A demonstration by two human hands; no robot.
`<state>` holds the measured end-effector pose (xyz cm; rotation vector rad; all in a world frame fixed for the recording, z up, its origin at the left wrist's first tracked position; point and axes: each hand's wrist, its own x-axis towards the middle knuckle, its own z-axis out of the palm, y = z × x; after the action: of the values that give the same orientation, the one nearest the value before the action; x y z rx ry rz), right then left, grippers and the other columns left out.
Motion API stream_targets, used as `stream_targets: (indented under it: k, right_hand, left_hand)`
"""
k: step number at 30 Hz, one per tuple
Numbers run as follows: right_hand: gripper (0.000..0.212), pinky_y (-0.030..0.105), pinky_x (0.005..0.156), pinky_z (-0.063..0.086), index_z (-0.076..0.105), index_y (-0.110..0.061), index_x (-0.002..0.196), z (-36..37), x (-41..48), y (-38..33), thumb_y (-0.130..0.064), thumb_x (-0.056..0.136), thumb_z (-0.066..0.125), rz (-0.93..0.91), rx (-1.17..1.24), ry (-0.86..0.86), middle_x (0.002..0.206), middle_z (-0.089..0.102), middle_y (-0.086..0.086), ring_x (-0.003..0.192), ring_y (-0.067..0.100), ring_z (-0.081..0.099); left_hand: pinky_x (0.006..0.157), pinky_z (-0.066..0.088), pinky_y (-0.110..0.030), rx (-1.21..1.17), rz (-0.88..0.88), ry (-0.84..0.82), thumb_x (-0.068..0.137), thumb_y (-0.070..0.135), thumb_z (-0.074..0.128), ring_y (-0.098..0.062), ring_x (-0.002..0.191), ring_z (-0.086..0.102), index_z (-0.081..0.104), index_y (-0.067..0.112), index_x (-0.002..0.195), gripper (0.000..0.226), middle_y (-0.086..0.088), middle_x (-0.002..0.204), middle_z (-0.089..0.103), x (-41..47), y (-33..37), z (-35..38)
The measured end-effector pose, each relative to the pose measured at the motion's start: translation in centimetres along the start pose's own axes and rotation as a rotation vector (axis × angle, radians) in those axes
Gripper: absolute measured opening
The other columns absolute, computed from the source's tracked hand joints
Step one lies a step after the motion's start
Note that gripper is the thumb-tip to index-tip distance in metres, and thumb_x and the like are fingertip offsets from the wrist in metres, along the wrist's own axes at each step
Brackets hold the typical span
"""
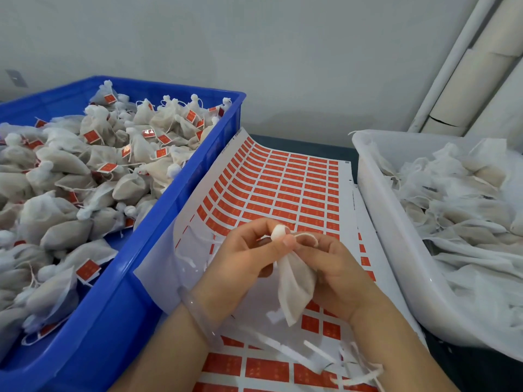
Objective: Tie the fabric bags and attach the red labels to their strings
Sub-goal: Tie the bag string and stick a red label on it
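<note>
A small off-white fabric bag [295, 287] hangs between my hands above the label sheet. My left hand [243, 258] pinches its bunched neck just below the puffed top. My right hand [336, 267] holds the bag's white string [307, 237], which loops over its fingers. Beneath them a white sheet of red labels [285, 188] lies flat, its left side curling up against the blue crate. Several labels near the hands have been peeled away.
A blue crate [181, 199] on the left is heaped with tied bags carrying red labels. A white tub [396, 239] on the right holds untied bags. Strips of white backing paper [317, 355] litter the near end of the sheet. A clear bangle [195, 315] rings my left wrist.
</note>
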<state>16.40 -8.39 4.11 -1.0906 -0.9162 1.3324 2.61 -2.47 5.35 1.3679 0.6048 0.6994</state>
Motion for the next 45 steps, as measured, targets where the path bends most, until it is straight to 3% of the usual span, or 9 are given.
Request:
stream_targets:
  k: [9, 12, 16, 20, 25, 28, 32, 42, 45]
  right_hand:
    - [0.011, 0.041, 0.087, 0.052, 0.07, -0.027, 0.079, 1.1, 0.3, 0.9, -0.033, 0.074, 0.063, -0.07, -0.051, 0.084, 0.091, 0.066, 0.005, 0.092, 0.026, 0.061]
    - [0.019, 0.03, 0.081, 0.055, 0.07, -0.031, 0.081, 1.2, 0.5, 1.2, -0.026, 0.09, 0.054, -0.092, -0.173, 0.171, 0.09, 0.069, -0.001, 0.091, 0.019, 0.064]
    - [0.034, 0.034, 0.085, 0.054, 0.074, -0.031, 0.09, 1.2, 0.2, 1.1, -0.05, 0.064, 0.064, -0.18, -0.219, 0.174, 0.096, 0.07, 0.0, 0.098, 0.021, 0.065]
    - [0.013, 0.025, 0.074, 0.055, 0.073, -0.034, 0.081, 1.1, 0.3, 1.2, -0.029, 0.083, 0.061, -0.21, -0.221, 0.23, 0.088, 0.07, -0.005, 0.091, 0.015, 0.065]
    - [0.023, 0.009, 0.059, 0.048, 0.064, -0.028, 0.078, 1.8, 0.8, 1.6, -0.016, 0.093, 0.052, -0.329, -0.453, 0.358, 0.076, 0.064, -0.015, 0.077, 0.002, 0.061]
    - [0.009, 0.011, 0.063, 0.047, 0.059, -0.019, 0.079, 1.9, 0.9, 1.9, -0.021, 0.085, 0.052, -0.489, -0.667, 0.366, 0.072, 0.058, -0.009, 0.074, 0.009, 0.056]
    - [0.008, 0.011, 0.063, 0.045, 0.052, -0.024, 0.076, 1.9, 0.9, 1.9, -0.018, 0.081, 0.055, -0.607, -0.843, 0.381, 0.076, 0.053, -0.012, 0.076, 0.008, 0.053]
    - [0.01, 0.009, 0.061, 0.045, 0.062, -0.011, 0.075, 1.6, 0.9, 1.9, -0.02, 0.079, 0.06, -0.639, -0.902, 0.456, 0.076, 0.056, -0.008, 0.077, 0.009, 0.053]
    - [0.008, 0.01, 0.06, 0.046, 0.063, -0.013, 0.075, 1.7, 0.8, 1.9, -0.02, 0.079, 0.061, -0.64, -0.876, 0.47, 0.076, 0.057, -0.009, 0.077, 0.009, 0.054]
  left_hand:
    - [0.089, 0.052, -0.05, 0.069, 0.03, 0.063, 0.054, 0.045, 0.067, -0.034, 0.096, 0.063, 0.069, 0.016, 0.087, 0.045, -0.015, 0.096, 0.067, 0.0, 0.5, 0.0]
    - [0.093, 0.051, -0.044, 0.054, 0.01, 0.063, 0.059, 0.037, 0.065, -0.027, 0.098, 0.065, 0.069, 0.015, 0.089, 0.037, -0.011, 0.097, 0.069, 0.1, 0.3, -0.1]
    - [0.089, 0.053, -0.04, 0.024, 0.039, 0.032, 0.066, 0.033, 0.064, -0.029, 0.095, 0.064, 0.067, 0.013, 0.091, 0.032, -0.016, 0.095, 0.066, 0.1, 0.0, -0.1]
    - [0.071, 0.053, -0.027, 0.034, 0.095, 0.03, 0.067, 0.033, 0.064, -0.028, 0.083, 0.061, 0.067, 0.013, 0.088, 0.029, -0.018, 0.087, 0.062, 0.2, -0.1, 0.2]
    - [0.083, 0.055, -0.041, 0.062, 0.045, 0.15, 0.072, 0.032, 0.067, -0.033, 0.087, 0.065, 0.07, 0.012, 0.084, 0.023, -0.015, 0.084, 0.068, 0.6, -0.4, 0.2]
    - [0.085, 0.055, -0.043, 0.086, 0.003, 0.239, 0.082, 0.019, 0.066, -0.026, 0.084, 0.068, 0.069, 0.01, 0.082, 0.009, -0.01, 0.08, 0.069, 0.8, -0.8, 0.1]
    - [0.073, 0.057, -0.029, 0.11, -0.001, 0.323, 0.084, 0.016, 0.062, -0.015, 0.077, 0.069, 0.068, 0.017, 0.076, 0.01, 0.002, 0.073, 0.07, 0.9, -1.4, 0.4]
    - [0.073, 0.057, -0.027, 0.131, -0.027, 0.364, 0.084, 0.022, 0.065, -0.009, 0.079, 0.069, 0.068, 0.024, 0.084, 0.004, 0.01, 0.078, 0.071, 0.9, -1.4, 0.6]
    - [0.067, 0.057, -0.022, 0.021, 0.008, 0.359, 0.082, 0.016, 0.067, -0.008, 0.081, 0.07, 0.058, 0.024, 0.097, 0.02, 0.009, 0.083, 0.072, 0.9, -1.2, 0.4]
